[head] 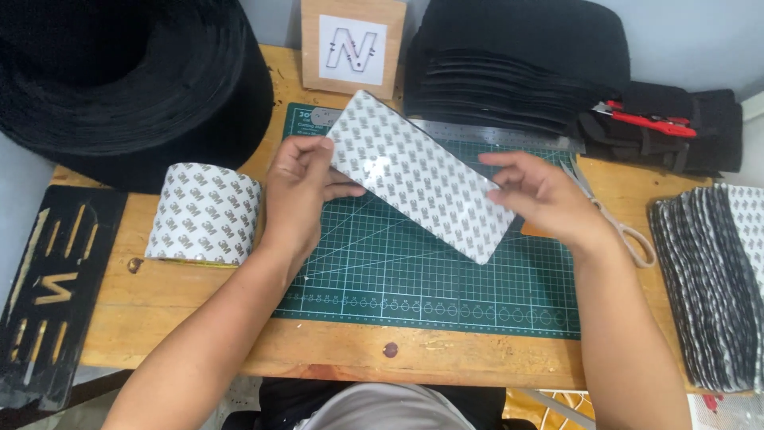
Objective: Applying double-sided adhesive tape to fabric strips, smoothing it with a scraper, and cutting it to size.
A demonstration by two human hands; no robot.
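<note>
Hands on the patterned adhesive sheet point(422, 179), held tilted over the green cutting mat point(414, 279). Your left hand point(298, 187) pinches its far-left corner, your right hand point(541, 195) steadies the near-right end. You look to be starting the backing; peeling calls for a firm corner grip.

Glossy printed paper-backed sheet point(418, 175); matt green rubbery cutting mat point(430, 279) with printed grid; bare, worn wooden table point(199, 318); brushed metal ruler point(493, 135); fuzzy black cloth roll point(119, 80).
</note>
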